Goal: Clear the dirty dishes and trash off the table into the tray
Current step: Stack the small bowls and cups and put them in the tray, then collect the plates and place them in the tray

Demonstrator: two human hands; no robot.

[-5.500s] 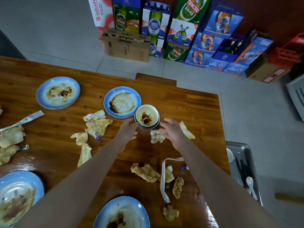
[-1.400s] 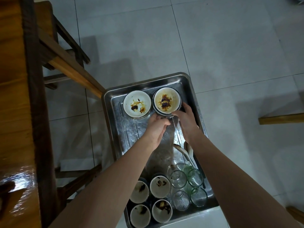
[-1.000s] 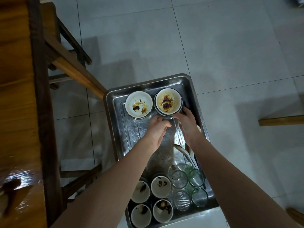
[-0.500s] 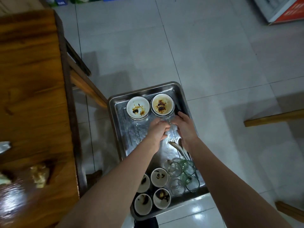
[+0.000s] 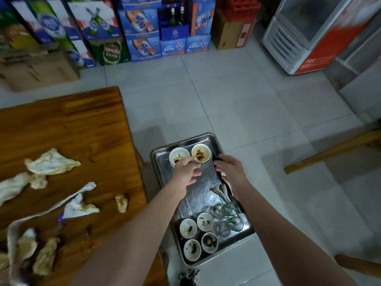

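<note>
Head view, looking down: the stained bowl [image 5: 201, 155] sits at the far end of the steel tray [image 5: 203, 183], side by side with a second bowl [image 5: 178, 157] on its left. It looks like glazed ceramic, so probably stiff, breakable and slick with sauce; the dry outer wall under the rim seems the safest place to hold it.

The left hand [image 5: 186, 172] hovers just near of the bowl with its fingers loosely spread, holding nothing (I cannot tell whether its fingertips brush the rim). The right hand [image 5: 232, 170] is also open and empty, near and to the right of the bowl, so the bowl lies beyond and between both hands.

Crumpled napkins [image 5: 51, 162] lie on the wooden table [image 5: 82, 124], well to the left of both hands. They should be light, soft and greasy, and easy to bunch in one grasp. Small cups [image 5: 193, 228], glasses [image 5: 224, 220] and spoons [image 5: 219, 191] fill the tray's near end.
</note>
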